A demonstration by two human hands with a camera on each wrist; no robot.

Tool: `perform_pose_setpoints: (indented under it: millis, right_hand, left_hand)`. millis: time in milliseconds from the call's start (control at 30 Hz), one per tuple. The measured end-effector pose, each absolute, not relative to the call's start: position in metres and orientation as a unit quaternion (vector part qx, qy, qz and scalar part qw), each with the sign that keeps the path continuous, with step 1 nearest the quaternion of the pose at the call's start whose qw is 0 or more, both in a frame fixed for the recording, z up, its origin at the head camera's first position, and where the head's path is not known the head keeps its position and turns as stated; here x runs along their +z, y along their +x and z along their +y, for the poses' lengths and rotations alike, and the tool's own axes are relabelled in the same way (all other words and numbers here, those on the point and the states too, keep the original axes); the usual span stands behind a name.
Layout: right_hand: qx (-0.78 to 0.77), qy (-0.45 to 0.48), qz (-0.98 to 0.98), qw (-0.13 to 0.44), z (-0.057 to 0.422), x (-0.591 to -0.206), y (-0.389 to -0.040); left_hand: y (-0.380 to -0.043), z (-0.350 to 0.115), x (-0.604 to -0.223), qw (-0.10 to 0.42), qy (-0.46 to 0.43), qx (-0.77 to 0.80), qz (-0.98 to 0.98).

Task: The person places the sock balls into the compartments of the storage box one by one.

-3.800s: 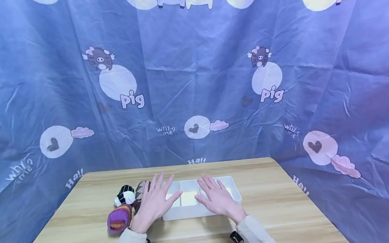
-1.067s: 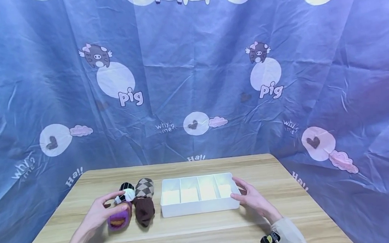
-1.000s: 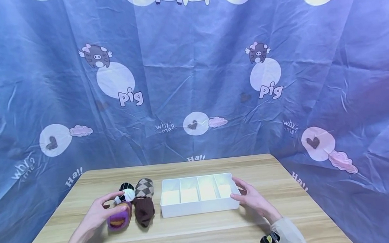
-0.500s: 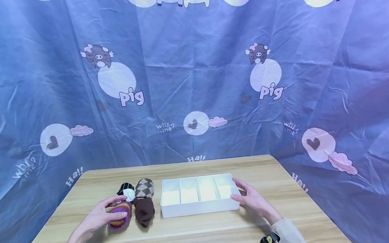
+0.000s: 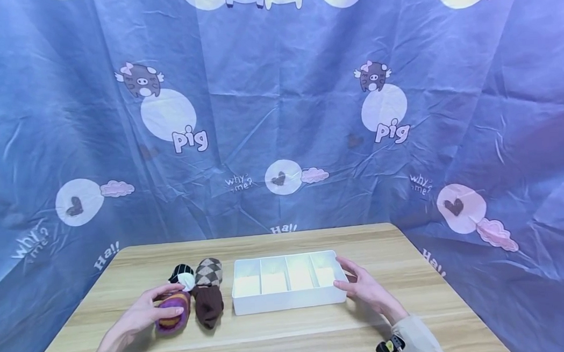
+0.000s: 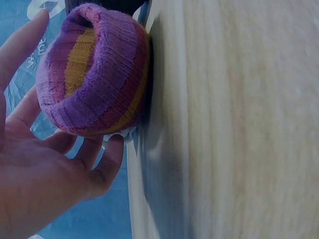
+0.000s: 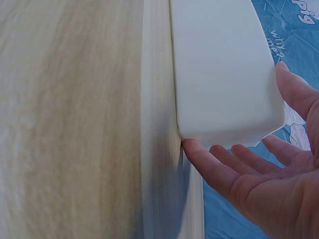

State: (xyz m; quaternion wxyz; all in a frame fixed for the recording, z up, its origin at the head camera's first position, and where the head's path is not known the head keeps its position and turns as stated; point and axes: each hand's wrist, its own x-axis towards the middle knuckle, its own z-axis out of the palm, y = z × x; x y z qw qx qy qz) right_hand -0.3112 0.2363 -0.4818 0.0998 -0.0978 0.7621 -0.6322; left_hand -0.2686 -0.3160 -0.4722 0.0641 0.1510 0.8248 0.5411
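Observation:
In the head view, my left hand (image 5: 142,315) curls round a rolled-up sock pair (image 5: 174,318), purple with maroon and mustard stripes. The left wrist view shows the fingers under and behind this sock roll (image 6: 114,79), its purple cuff facing the camera; the thumb stands off to one side. My right hand (image 5: 366,286) holds the right end of a white divided box (image 5: 289,300). In the right wrist view, its thumb is at the rim and the other fingers lie along the end wall of the box (image 7: 224,64).
Behind the striped roll lies a black-and-white sock roll (image 5: 184,278), partly covered by the left fingers. A brown sock roll with an argyle part (image 5: 209,299) lies between it and the box. The wooden table (image 5: 282,340) backs onto a blue printed curtain (image 5: 240,119).
My left hand came from above the box to the sock rolls, then lowered onto the striped one, which turned slightly. My right hand moved to the box's right end and has stayed there.

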Motion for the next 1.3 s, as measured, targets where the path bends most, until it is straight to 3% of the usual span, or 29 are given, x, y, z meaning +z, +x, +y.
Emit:
perform_pose_setpoints:
  millis: [500, 833, 1300]
  right_hand:
    - [-0.630, -0.094, 0.763, 0.105, 0.2364, -0.4772, -0.3082]
    - [-0.626, -0.100, 0.766, 0.111, 0.2368, -0.4752, -0.3080]
    - [-0.624, -0.080, 0.770, 0.106, 0.2355, -0.4766, -0.3102]
  left_hand:
    - [-0.2722, -0.3190, -0.4741, 0.109, 0.156, 0.567, 0.801]
    - [-0.2715, -0.3195, -0.4746, 0.098, 0.167, 0.558, 0.807]
    - [-0.2704, -0.3183, -0.4742, 0.120, 0.144, 0.570, 0.800]
